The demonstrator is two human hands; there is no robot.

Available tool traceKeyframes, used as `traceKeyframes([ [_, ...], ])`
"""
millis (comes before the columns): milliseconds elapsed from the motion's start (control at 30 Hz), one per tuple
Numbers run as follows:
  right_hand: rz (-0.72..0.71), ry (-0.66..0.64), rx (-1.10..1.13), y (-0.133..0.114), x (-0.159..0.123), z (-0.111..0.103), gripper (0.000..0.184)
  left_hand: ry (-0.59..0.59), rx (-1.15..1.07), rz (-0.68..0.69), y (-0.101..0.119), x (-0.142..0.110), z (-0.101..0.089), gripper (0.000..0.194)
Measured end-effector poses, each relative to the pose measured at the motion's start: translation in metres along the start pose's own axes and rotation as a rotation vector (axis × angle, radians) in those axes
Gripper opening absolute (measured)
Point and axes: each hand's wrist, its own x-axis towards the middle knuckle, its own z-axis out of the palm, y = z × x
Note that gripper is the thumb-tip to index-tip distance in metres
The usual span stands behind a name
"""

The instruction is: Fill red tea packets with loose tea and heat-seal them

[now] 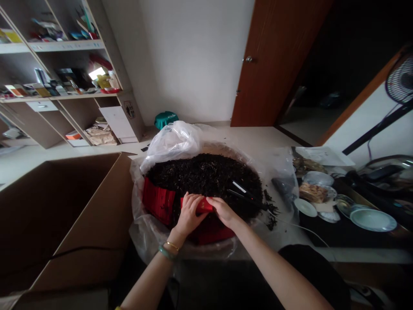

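A small red packet [204, 206] is held between my two hands over a heap of dark dried leaves [200, 172]. My left hand [189, 215] has its fingers curled over the packet's left part. At the packet's right end, my right hand [223, 210] pinches it with the thumb on top. To the left a row of stacked red packets [158, 200] rests on the leaves. More red packets [214, 234] lie below my hands, partly hidden by them. A black tool with two long arms [243, 193], resembling a hair straightener, lies on the leaves to the right.
Clear plastic sheeting [176, 144] lines the round container of leaves. An open cardboard box [93, 215] stands at left. Bowls, including a pale green one [372, 217], sit at right near a fan [400, 82]. A cord [300, 226] runs from the black tool.
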Motion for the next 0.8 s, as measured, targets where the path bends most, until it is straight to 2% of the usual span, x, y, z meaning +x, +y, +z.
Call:
traceKeyframes([
  [133,0.0,0.004,0.022,0.002,0.0,0.0,0.047,0.0,-0.031,-0.02,0.0,0.0,0.0,0.052],
  [400,-0.022,-0.047,-0.23,-0.009,-0.003,-0.005,0.056,-0.014,-0.079,-0.127,0.001,0.0,0.001,0.057],
  [600,-0.073,-0.178,-0.276,-0.019,-0.01,0.003,0.058,0.047,-0.059,-0.179,0.0,0.001,0.001,0.058],
  [800,-0.115,-0.275,-0.357,-0.023,-0.01,0.006,0.059,-0.079,0.117,-0.181,-0.005,-0.001,-0.005,0.053],
])
